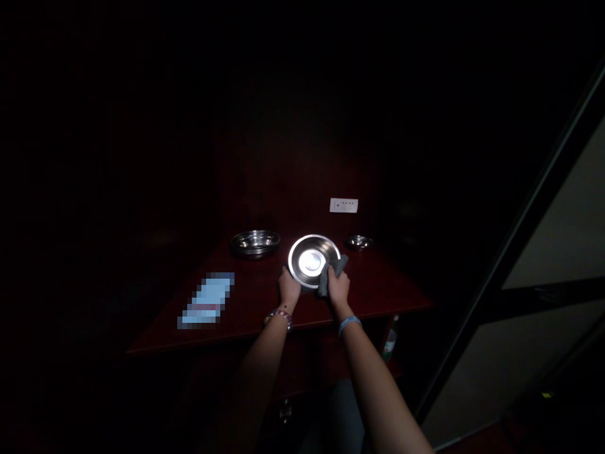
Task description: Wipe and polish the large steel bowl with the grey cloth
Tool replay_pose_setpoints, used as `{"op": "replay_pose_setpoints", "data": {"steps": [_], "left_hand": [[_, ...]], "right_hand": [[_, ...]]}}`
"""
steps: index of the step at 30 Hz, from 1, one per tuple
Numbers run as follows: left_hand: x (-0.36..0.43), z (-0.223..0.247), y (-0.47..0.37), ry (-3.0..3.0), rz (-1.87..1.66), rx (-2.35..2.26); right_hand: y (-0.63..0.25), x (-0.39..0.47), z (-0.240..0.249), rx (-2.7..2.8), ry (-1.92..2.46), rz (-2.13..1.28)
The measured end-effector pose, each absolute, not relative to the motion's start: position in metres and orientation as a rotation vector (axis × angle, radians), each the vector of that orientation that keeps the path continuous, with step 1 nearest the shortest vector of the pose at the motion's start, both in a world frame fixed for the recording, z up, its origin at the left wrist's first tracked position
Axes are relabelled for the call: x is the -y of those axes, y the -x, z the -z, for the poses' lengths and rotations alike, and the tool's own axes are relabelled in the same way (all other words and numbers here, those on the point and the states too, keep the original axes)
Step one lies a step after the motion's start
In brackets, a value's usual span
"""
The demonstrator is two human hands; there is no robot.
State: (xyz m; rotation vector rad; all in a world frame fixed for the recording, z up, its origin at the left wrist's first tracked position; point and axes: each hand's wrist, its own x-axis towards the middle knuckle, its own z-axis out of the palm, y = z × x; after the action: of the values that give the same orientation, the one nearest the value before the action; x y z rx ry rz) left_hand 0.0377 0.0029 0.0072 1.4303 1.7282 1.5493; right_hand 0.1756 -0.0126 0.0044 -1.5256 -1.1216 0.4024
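Note:
A shiny metal bowl [302, 276] is tilted toward me above the dark red table [255, 315], its inside brightly lit. My left hand [288, 290] grips the bowl's lower left rim, with its fingers mostly hidden behind it. At the lower right rim, my right hand [338, 287] is closed on a grey cloth [324, 281], which lies against the bowl's edge. Stacked metal bowls [255, 244] stand at the back left of the table, and a smaller metal bowl [360, 243] sits at the back right.
A pixelated light-blue rectangle [208, 301] lies on the table's left side. A white socket panel [344, 205] is on the back wall. Below the table's right edge stands a bottle [390, 342]. A framed pale panel [543, 239] slants along the right. Surroundings are very dark.

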Motion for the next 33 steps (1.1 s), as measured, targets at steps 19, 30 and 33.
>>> {"op": "replay_pose_setpoints", "data": {"steps": [19, 30, 33], "left_hand": [[-0.0004, -0.0083, -0.0379, -1.411, -1.539, -1.717], [-0.0004, -0.0089, -0.0369, -1.445, -1.48, -1.71], [-0.0002, -0.0089, -0.0372, -1.45, -1.483, -1.702]], "right_hand": [[-0.1745, 0.0179, -0.0093, 1.108, 1.499, -0.449], [-0.1757, 0.0144, -0.007, 1.084, 1.496, -0.463], [-0.1763, 0.0138, -0.0067, 1.084, 1.503, -0.466]]}}
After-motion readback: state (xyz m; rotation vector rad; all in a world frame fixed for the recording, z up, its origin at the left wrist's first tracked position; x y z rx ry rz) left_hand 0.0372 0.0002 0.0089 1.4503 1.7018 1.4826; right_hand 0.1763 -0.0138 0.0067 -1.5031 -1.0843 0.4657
